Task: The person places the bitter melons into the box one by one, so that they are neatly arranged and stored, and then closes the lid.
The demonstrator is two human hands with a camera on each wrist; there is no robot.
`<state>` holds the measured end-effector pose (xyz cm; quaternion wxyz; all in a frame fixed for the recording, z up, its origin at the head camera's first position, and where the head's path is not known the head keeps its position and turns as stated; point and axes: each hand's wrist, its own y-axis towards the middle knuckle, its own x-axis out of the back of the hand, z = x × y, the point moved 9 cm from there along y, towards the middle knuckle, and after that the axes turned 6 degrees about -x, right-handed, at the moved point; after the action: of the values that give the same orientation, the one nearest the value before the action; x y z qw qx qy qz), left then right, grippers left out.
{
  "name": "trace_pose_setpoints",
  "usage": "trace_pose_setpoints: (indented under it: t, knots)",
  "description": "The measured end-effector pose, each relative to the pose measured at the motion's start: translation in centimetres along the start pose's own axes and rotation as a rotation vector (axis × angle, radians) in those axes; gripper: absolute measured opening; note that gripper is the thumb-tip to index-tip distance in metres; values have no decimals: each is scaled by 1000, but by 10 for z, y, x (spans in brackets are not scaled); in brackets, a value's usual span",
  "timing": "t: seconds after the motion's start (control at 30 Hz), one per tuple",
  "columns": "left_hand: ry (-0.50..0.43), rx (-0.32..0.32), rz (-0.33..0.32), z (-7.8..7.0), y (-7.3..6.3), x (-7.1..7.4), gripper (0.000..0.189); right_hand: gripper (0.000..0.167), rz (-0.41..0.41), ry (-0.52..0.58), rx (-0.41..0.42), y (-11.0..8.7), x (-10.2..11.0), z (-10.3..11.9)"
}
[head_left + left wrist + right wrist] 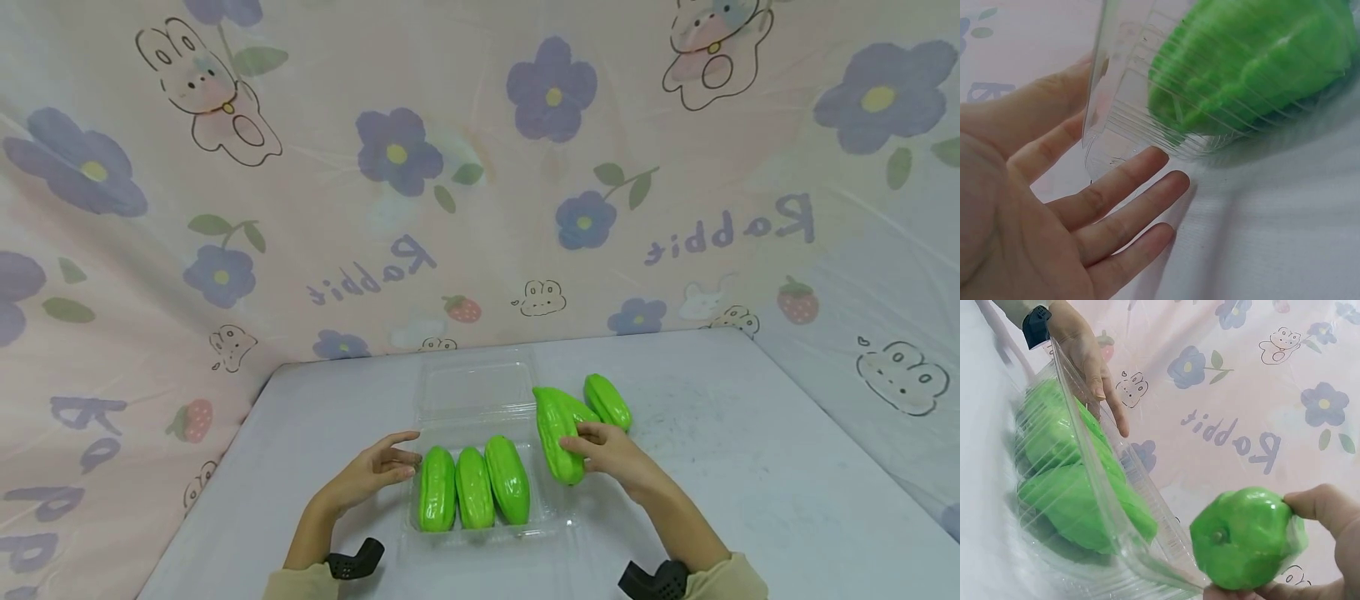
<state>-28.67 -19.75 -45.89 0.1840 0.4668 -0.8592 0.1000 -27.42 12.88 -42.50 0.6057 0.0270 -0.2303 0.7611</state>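
Observation:
My right hand [618, 458] pinches a bright green, lumpy bitter melon [555, 433] between thumb and fingers, over the right side of a clear plastic box [555, 510]. In the right wrist view the held melon [1241, 540] shows its stem end, apart from the box. Three more melons stand side by side inside: a left one [437, 492], a middle one [475, 492] and a right one [508, 481]. At the box's left wall my left hand [375, 467] has its fingers loosely extended; in the left wrist view the hand [1041, 231] grips nothing.
Behind the held melon, another melon [576, 407] is partly hidden, and one more [609, 402] lies beside it on the white table [750, 467]. The box's clear lid [476, 387] lies folded back. A printed cloth [480, 217] hangs behind the table.

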Motion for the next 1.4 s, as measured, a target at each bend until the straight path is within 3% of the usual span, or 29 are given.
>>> trace_pose_setpoints:
  t: [0.27, 1.0, 1.4]
  knots:
    - [8, 8, -3, -1, 0, 0, 63, 72, 15, 31, 31, -5, -6, 5]
    - [5, -5, 9, -3, -1, -1, 62, 67, -47, -50, 118, -13, -17, 17]
    - [7, -5, 12, -3, -1, -1, 62, 77, 68, -69, 275, -19, -26, 30]
